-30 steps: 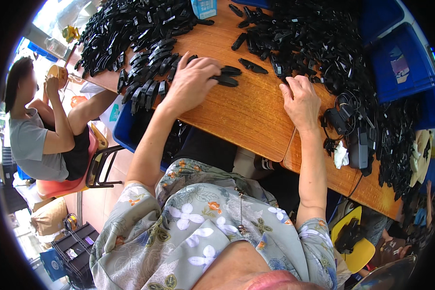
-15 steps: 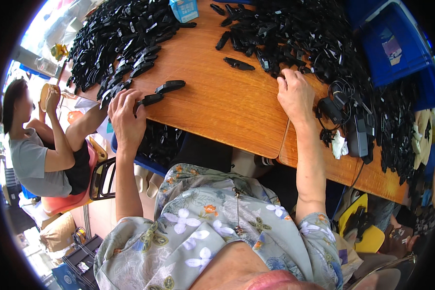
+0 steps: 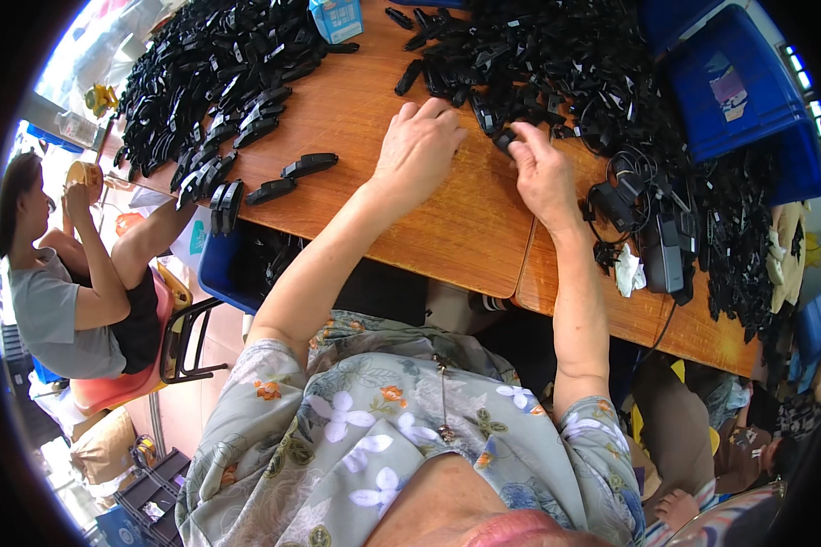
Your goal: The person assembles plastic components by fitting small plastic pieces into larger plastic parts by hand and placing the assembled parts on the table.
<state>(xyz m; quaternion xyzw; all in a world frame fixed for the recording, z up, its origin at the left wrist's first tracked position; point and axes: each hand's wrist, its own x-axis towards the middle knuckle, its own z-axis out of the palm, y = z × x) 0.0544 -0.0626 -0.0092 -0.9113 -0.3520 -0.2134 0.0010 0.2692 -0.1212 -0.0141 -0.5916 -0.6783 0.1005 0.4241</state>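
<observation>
The left hand (image 3: 420, 146) has swung back from the table's left edge, where two black pieces (image 3: 292, 178) now lie set apart on the wooden table (image 3: 410, 219), and it rests palm down, fingers loosely spread and holding nothing, at the rim of the big tangled black pile (image 3: 566, 64). The right hand (image 3: 540, 173) has shifted up to meet it, fingertips pinched on a small black part (image 3: 504, 139) (which piece exactly I cannot tell). So one lot looks laid aside and another is in hand; a seated person (image 3: 64, 273) stays apart at left.
</observation>
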